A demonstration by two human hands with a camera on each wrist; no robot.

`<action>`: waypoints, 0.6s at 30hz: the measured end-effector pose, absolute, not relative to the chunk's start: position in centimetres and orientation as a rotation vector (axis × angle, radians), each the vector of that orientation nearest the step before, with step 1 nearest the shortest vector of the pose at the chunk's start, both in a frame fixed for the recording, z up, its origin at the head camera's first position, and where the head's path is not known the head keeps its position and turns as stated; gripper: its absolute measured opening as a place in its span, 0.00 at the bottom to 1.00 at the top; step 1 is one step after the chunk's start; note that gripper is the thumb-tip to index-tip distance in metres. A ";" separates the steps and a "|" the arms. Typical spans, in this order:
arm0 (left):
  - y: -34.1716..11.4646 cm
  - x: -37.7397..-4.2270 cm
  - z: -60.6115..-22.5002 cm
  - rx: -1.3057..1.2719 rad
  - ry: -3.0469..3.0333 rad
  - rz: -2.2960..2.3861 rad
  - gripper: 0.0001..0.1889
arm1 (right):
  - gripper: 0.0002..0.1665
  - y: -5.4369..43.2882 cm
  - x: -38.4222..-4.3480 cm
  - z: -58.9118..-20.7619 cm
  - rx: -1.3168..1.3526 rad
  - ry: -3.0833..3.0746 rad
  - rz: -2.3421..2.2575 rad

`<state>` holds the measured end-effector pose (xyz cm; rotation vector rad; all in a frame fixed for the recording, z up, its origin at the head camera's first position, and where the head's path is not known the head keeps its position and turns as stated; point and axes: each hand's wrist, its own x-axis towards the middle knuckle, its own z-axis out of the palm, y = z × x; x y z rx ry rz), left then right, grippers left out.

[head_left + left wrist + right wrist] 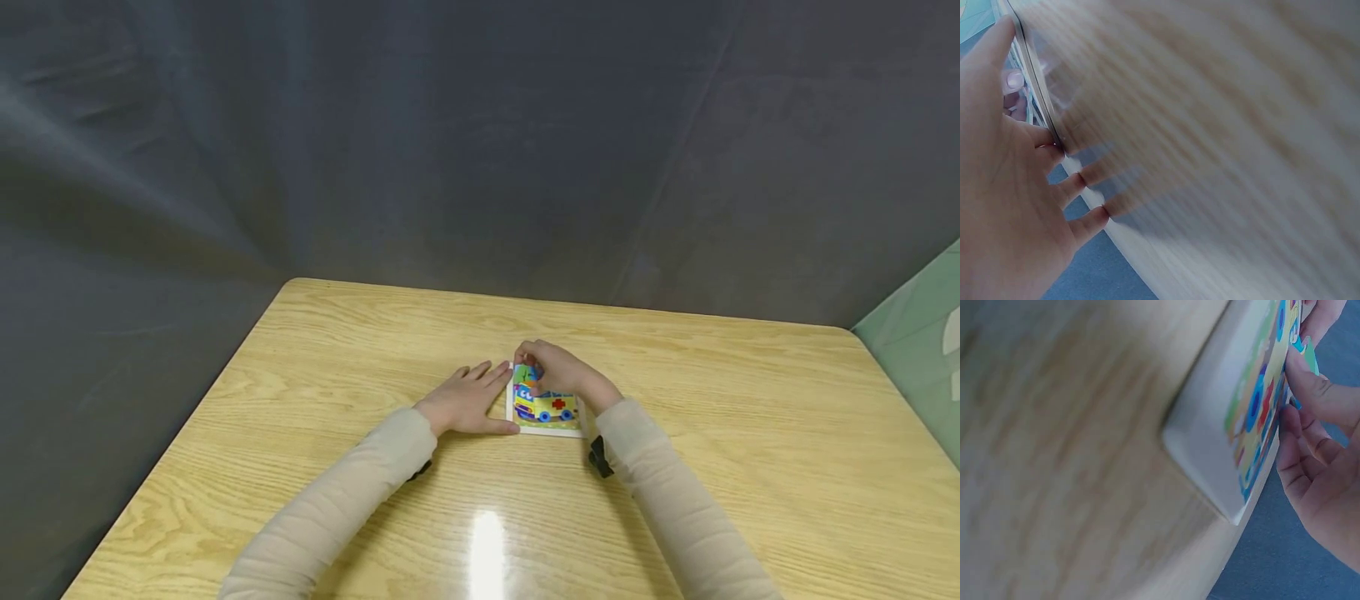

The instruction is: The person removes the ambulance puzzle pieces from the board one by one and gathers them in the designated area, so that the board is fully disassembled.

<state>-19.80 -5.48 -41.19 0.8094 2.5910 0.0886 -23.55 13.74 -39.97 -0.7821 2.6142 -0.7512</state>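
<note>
On the table (315, 367), left hand (468, 402), spread, touches puzzle (1202, 447); right hand (558, 371) pinches piece (1310, 357), apparently fitting; next calls for alignment.

White-bordered picture board (551, 432), yellow ambulance (534, 406), red cross (558, 403), blue wheels (545, 416), beige sleeves (337, 510), tan wood-grained table (720, 392)

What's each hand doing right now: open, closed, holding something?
Left hand: open, at the edge of the puzzle board.
Right hand: closed, pinching a small green puzzle piece.
</note>
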 end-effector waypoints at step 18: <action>-5.5 -19.6 -41.1 0.799 2.592 0.096 0.49 | 0.12 14.8 -23.7 -40.3 -0.715 2.563 -0.980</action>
